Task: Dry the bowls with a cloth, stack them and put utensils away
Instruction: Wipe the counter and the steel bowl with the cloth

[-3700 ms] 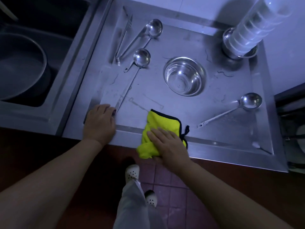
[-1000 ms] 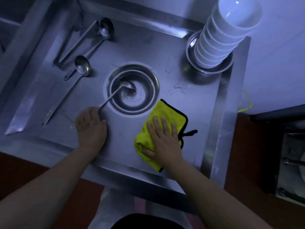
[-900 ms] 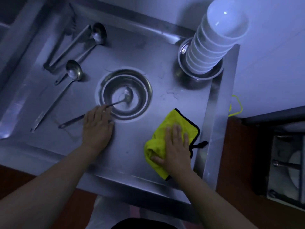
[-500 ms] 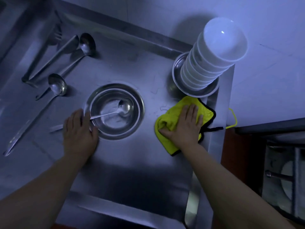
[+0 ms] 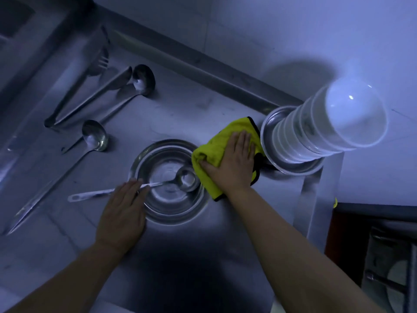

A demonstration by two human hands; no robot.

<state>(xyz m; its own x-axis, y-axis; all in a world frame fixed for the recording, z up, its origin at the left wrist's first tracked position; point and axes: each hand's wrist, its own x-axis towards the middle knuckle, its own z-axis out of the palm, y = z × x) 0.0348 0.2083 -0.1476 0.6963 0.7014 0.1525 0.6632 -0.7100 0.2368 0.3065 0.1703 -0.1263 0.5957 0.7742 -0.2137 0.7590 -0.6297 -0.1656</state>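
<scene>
Head camera looks down on the steel counter [image 5: 203, 256]. My left hand [image 5: 123, 214] lies flat with straight fingers; it presses on the handle of a ladle [image 5: 144, 185] and touches the rim of the steel bowl [image 5: 169, 181]. The cup of this ladle sits inside the bowl. My right hand [image 5: 233, 162] is also flat, fingers straight and together, pressing the yellow cloth [image 5: 222, 141] on the counter between the steel bowl and the metal plate [image 5: 295, 168]. On this plate stands a tall stack of white bowls [image 5: 325, 129]. Far to the left lie two more ladles [image 5: 94, 136], tongs [image 5: 90, 98] and a fork [image 5: 101, 62], apart from my hands.
</scene>
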